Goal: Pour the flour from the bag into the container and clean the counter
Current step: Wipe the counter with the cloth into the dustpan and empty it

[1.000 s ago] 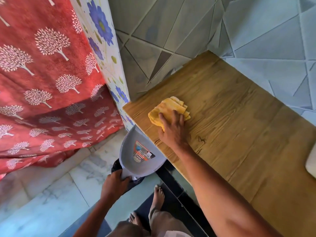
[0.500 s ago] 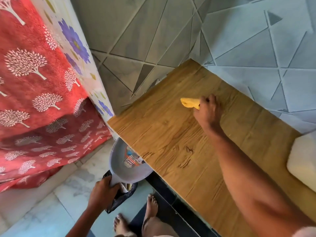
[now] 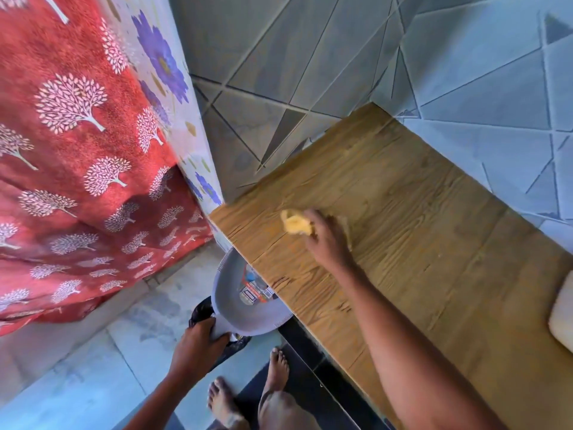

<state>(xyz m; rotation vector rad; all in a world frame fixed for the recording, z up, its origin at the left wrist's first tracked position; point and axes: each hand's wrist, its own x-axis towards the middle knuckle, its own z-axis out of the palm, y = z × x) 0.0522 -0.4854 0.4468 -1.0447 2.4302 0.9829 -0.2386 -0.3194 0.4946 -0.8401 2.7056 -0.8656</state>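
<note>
The right hand [image 3: 325, 240] sits on the brown wood-grain tabletop [image 3: 434, 259], toward its 10 o'clock corner, with the fingers curled around a bunched yellow cleaning cloth [image 3: 296, 223]. The cloth sticks out at the hand's 10 o'clock side and touches the wood; it is blurred, so its folds cannot be made out. The right forearm runs back from the hand toward 5 o'clock across the tabletop.

The left hand [image 3: 198, 344] is below the tabletop's near edge, at 7 o'clock from the right hand, and its fingers are wrapped around the short handle of a grey plastic dustpan [image 3: 245, 308]. The pan's open mouth is tucked just under the tabletop's edge, and a printed label lies inside it. A dark bag-like thing [image 3: 201, 308] hangs under the left hand; what it is cannot be told.

At the tabletop's 3 o'clock edge a pale, rounded cream-coloured object [image 3: 562, 318] is cut off by the frame. Grey wall tiles with triangular line patterns [image 3: 465, 72] stand behind the tabletop at 12 o'clock. A red curtain printed with white trees [image 3: 77, 135] hangs at 9 o'clock, with a white floral strip with blue flowers [image 3: 164, 66] beside it. Two bare feet [image 3: 226, 405] stand on the pale marble floor [image 3: 77, 383] at 6 o'clock.
</note>
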